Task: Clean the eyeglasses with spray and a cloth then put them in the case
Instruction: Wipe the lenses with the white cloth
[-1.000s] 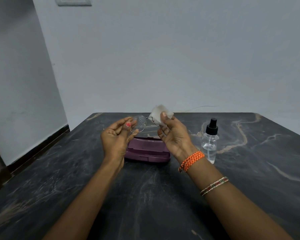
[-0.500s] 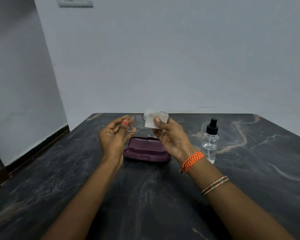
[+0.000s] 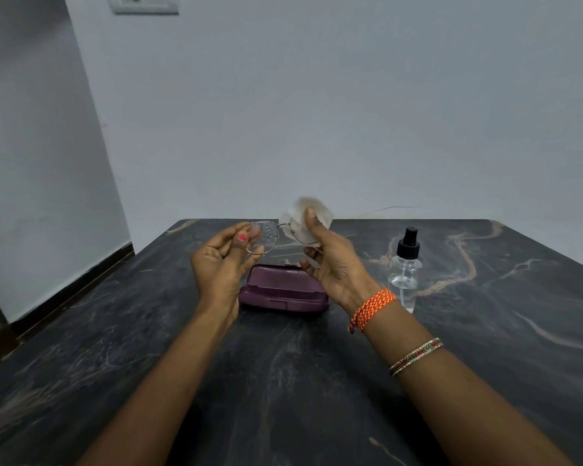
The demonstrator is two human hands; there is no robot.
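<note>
Wiping eyeglasses [image 3: 266,235] | right hand [image 3: 334,264] fingers pinching cloth [image 3: 300,218] | left hand [image 3: 221,260] fingers gripping lens

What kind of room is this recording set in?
Probably a plain room in a home: bare pale painted walls, a wall switch plate and a dark veined marble table.

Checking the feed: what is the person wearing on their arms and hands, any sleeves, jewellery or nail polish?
No sleeves show; both forearms are bare. The right hand has an orange and white woven thread band at the wrist, and a thin beaded bangle further up the forearm. The left hand wears nothing, but its thumbnail has pinkish-red polish.
</note>
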